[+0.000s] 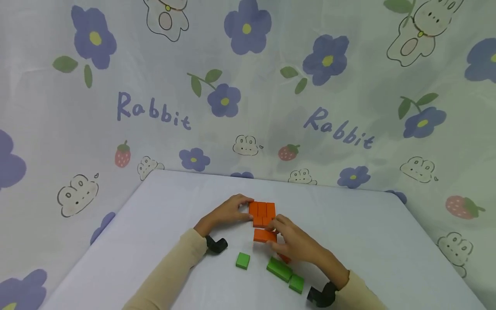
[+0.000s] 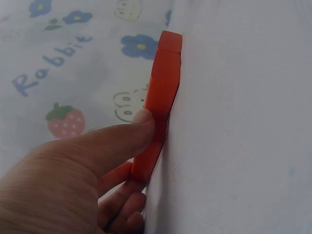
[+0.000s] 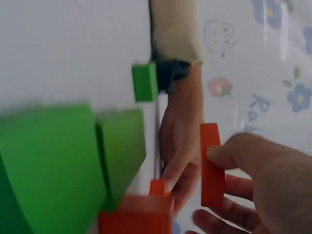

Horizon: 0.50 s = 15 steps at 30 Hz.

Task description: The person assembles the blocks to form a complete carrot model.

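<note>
A flat group of orange blocks (image 1: 261,209) lies on the white table, fitted side by side. My left hand (image 1: 227,211) grips its left side; in the left wrist view the thumb presses the near edge of the orange blocks (image 2: 164,92) and the fingers bend round one end. Just in front of the group, my right hand (image 1: 296,242) pinches a single orange block (image 1: 264,236) between thumb and fingers. The right wrist view shows this held orange block (image 3: 210,187) apart from the table. Another orange block (image 1: 284,258) lies partly hidden beneath the right hand.
A small green block (image 1: 243,261) lies in front of the left hand. Nearer the right wrist are a longer green block (image 1: 279,269) and a small green block (image 1: 296,284), end to end. A printed curtain (image 1: 267,103) hangs behind the white table (image 1: 341,224).
</note>
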### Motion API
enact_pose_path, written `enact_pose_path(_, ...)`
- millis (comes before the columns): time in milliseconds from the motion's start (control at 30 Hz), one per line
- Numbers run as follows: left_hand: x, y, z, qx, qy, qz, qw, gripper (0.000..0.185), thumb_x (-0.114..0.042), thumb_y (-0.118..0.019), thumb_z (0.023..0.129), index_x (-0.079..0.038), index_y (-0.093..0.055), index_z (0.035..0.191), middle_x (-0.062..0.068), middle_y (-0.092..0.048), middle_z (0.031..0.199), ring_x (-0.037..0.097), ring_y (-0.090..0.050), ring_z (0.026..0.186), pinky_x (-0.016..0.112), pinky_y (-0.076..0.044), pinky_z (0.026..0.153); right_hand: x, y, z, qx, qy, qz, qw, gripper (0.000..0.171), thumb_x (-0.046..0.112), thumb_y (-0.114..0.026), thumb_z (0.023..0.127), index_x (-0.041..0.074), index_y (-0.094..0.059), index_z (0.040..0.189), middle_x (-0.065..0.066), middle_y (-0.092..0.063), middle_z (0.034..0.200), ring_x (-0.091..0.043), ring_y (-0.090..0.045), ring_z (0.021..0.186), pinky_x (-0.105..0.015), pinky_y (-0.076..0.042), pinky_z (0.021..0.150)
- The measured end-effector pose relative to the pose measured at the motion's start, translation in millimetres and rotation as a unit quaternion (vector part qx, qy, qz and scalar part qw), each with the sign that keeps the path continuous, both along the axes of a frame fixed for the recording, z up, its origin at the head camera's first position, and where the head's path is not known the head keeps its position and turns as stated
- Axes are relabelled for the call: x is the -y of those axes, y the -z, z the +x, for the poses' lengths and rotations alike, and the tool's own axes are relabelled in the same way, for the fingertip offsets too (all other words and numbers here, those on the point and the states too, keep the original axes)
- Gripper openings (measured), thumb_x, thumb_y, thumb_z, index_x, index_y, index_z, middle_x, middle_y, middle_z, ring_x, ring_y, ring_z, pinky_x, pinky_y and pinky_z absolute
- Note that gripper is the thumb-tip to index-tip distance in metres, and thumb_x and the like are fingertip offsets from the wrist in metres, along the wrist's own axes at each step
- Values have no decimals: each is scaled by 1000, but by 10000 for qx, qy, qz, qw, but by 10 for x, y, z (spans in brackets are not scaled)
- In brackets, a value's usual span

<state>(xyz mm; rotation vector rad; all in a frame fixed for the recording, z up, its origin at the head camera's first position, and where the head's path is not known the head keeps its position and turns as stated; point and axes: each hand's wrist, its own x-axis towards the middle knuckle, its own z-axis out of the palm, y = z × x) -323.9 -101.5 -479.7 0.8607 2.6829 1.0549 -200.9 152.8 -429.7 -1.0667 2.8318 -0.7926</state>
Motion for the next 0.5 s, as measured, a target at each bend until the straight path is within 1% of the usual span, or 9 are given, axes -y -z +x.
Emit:
enact_pose_path(33,3,-2,-3,-15,-2,0,10000,61,-38,-77,87,-16,-57,141,8,-57,135,24,-51,124,48,-42,110,1,11,-47,-137,65,29,9999,27,17,-74,90,13,-63,114,3,-56,106,-11,-57,95,-28,-57,83)
enact_pose_path(100,4,4,-9,-32,-5,-7,10000,61,-38,-77,87,-16,-57,140,8,-57,135,24,-52,124,47,-42,110,7,45,-128,-222,164,89,9996,29,15,-75,89,11,-65,116,1,-54,104,-15,-57,92,-26,-57,81)
enact_pose_path(200,-7,17,-9,-46,85,35,9999,62,-38,-77,87,-15,-57,141,9,-56,136,25,-51,124,49,-42,110,14,118,-205,-217,255,185,9993,32,16,-75,90,10,-67,121,1,-55,103,-14,-56,88,-21,-54,76)
enact_pose_path(333,-18,29,-11,-23,188,19,9998,63,-40,-76,88,-15,-56,142,9,-55,137,25,-50,126,49,-41,111,13,215,-231,-379,284,259,9985,34,21,-75,91,10,-69,122,2,-55,104,-7,-53,85,-18,-52,74)
enact_pose_path(500,0,21,-21,-70,83,-41,9999,62,-40,-76,88,-17,-56,142,7,-56,137,23,-51,124,46,-42,110,42,281,-241,-789,239,260,9963,34,21,-77,89,8,-71,119,2,-52,103,-6,-53,82,-16,-51,70)
